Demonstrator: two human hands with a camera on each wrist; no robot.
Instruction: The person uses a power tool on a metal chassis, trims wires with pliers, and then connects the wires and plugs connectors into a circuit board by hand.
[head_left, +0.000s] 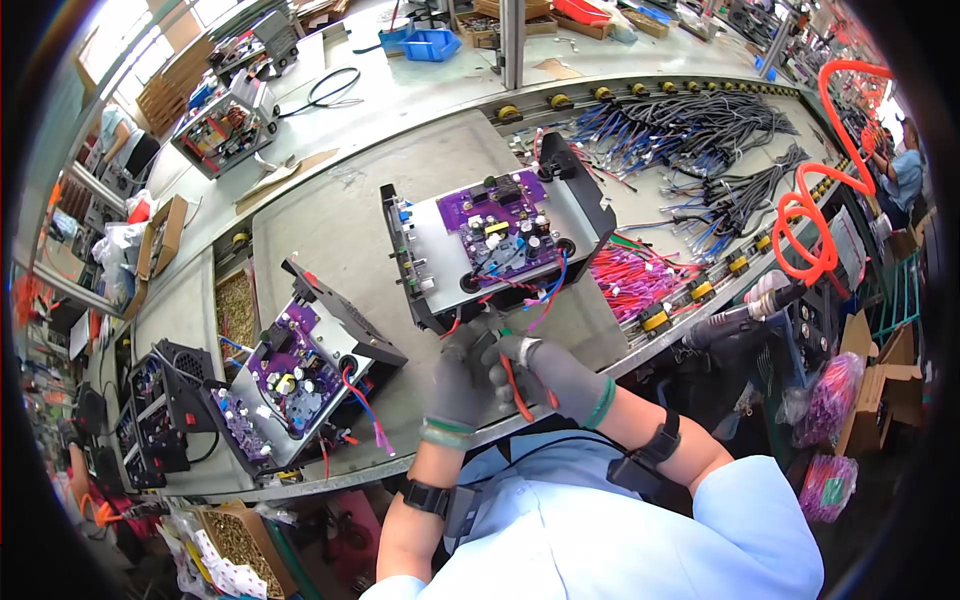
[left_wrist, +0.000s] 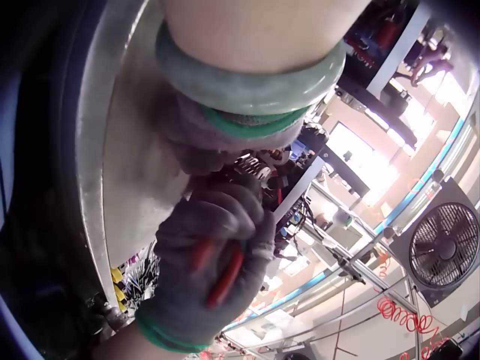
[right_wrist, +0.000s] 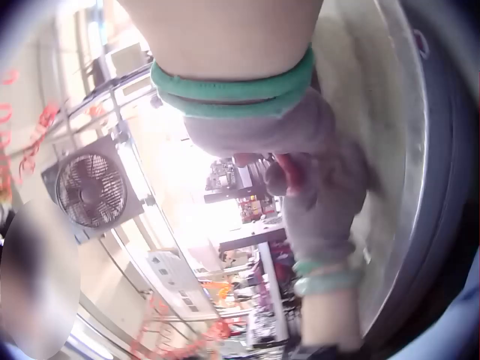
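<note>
Both hands wear grey gloves and meet at the table's front edge, just below a metal chassis with a purple circuit board (head_left: 500,225). The right hand (head_left: 555,375) grips a tool with red-orange handles (head_left: 513,385); those handles (left_wrist: 225,277) show between its curled fingers in the left wrist view. Close against it, the left hand (head_left: 460,385) has its fingers bent near the tool's head and a cable end of the chassis; what it holds is hidden. Red, blue and purple wires (head_left: 550,295) hang from the chassis toward the hands.
A second chassis with a purple board (head_left: 295,370) stands tilted at the left, and a black unit (head_left: 170,410) lies beyond it. Grey cables (head_left: 690,125) and a pink wire pile (head_left: 635,280) lie at the right. A power screwdriver (head_left: 740,318) and coiled red hose (head_left: 800,215) are near the right edge.
</note>
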